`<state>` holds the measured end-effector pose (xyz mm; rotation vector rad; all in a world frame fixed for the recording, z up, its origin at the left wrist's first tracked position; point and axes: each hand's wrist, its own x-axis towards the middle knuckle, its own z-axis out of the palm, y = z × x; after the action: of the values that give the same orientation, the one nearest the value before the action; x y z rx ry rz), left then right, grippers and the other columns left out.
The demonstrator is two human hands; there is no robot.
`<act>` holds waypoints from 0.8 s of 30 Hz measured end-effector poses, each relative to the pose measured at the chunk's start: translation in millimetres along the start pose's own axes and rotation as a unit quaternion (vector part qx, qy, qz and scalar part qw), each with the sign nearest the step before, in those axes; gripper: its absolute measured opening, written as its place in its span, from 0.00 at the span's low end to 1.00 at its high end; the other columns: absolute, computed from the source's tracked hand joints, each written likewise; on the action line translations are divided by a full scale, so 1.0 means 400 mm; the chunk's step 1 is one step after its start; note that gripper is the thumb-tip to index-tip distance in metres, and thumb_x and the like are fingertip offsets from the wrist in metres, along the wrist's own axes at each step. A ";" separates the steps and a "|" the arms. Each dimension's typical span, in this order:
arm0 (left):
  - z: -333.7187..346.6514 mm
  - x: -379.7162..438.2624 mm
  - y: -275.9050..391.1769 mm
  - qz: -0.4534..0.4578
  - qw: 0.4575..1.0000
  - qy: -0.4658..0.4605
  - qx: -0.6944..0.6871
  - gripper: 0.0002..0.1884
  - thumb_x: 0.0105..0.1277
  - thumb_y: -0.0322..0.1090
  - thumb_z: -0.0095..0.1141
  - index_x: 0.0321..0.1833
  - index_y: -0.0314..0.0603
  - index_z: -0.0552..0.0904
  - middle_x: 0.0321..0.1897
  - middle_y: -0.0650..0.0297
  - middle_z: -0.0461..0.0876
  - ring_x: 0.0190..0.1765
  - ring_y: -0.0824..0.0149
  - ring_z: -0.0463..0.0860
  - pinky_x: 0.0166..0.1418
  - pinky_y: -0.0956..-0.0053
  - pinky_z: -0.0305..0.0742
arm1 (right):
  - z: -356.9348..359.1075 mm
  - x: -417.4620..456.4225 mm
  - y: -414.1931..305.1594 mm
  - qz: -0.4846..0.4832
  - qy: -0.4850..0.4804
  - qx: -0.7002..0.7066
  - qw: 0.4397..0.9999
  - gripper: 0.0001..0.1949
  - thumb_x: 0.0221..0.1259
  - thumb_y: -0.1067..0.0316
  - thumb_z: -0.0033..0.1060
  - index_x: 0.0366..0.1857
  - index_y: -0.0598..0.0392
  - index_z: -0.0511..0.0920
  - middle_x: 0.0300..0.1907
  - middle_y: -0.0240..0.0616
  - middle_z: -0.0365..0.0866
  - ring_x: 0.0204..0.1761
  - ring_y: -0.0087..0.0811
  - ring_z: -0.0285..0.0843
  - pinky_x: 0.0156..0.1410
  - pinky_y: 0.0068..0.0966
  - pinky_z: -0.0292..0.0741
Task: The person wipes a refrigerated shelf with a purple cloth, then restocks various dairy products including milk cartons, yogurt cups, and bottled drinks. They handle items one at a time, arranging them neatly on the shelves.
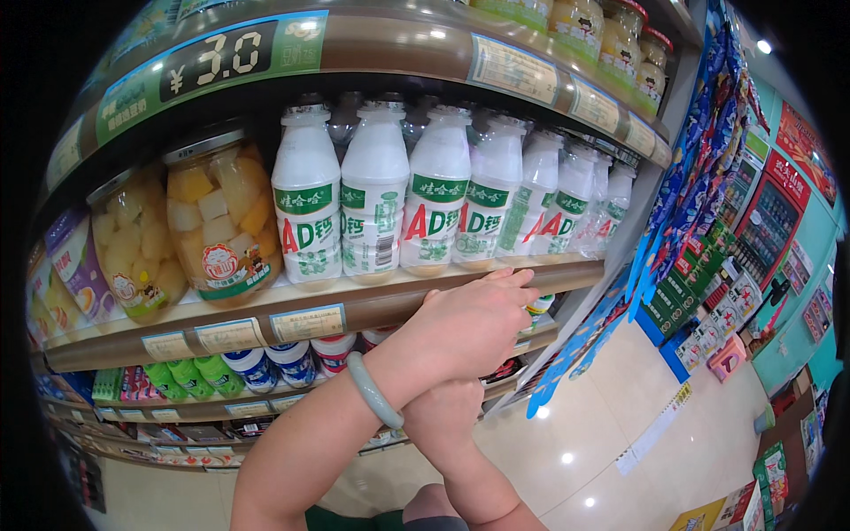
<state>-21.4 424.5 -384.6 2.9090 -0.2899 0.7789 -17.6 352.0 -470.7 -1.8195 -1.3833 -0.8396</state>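
Note:
My left hand (458, 325), a pale green bangle (374, 390) on its wrist, reaches across the brown front edge of a shop shelf (392, 302). Its fingers point to the right along that edge, and the palm side is hidden. Crossing beneath it is my right hand (441, 405), whose fingers are mostly covered by the left. Just above my hands stands a row of white plastic milk-drink bottles (435, 192) with green and red lettering, upright. Clear wrap shows around the bottles at the right end (594, 219).
Jars of fruit pieces (216, 212) stand left of the bottles, beside a purple pack (83, 265). An upper shelf edge (392, 46) overhangs them. Lower down are green-capped containers (219, 375) and blue-and-white tubs (292, 362). Right of the shelf hang blue packets (697, 133); stacked cartons (690, 265) stand beyond.

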 end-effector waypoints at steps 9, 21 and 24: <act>-0.005 -0.001 0.006 -0.028 0.999 -0.002 -0.046 0.12 0.57 0.30 0.55 0.42 0.38 0.86 0.60 0.58 0.76 0.70 0.57 0.66 0.71 0.64 0.65 | -0.016 0.008 -0.006 0.003 -0.012 0.004 1.000 0.04 0.38 0.65 0.67 0.17 0.47 0.80 0.13 0.32 0.73 0.15 0.37 0.74 0.20 0.34 0.64; 0.007 -0.002 0.001 -0.022 0.999 0.012 -0.042 0.12 0.56 0.29 0.55 0.41 0.38 0.86 0.59 0.59 0.77 0.70 0.57 0.67 0.69 0.64 0.68 | -0.008 0.001 -0.005 0.013 -0.016 -0.002 1.000 0.05 0.39 0.65 0.67 0.16 0.48 0.79 0.13 0.32 0.73 0.15 0.39 0.73 0.20 0.33 0.63; -0.007 0.001 0.010 -0.026 1.000 -0.007 0.006 0.10 0.59 0.28 0.56 0.43 0.42 0.84 0.62 0.64 0.75 0.70 0.59 0.66 0.65 0.64 0.74 | -0.008 0.005 -0.006 0.016 -0.007 0.001 1.000 0.05 0.40 0.64 0.67 0.17 0.48 0.80 0.13 0.33 0.74 0.15 0.39 0.74 0.20 0.33 0.64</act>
<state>-23.3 420.9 -381.6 2.9205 -0.2106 0.7555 -19.8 350.9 -467.2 -1.8440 -1.3602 -0.8106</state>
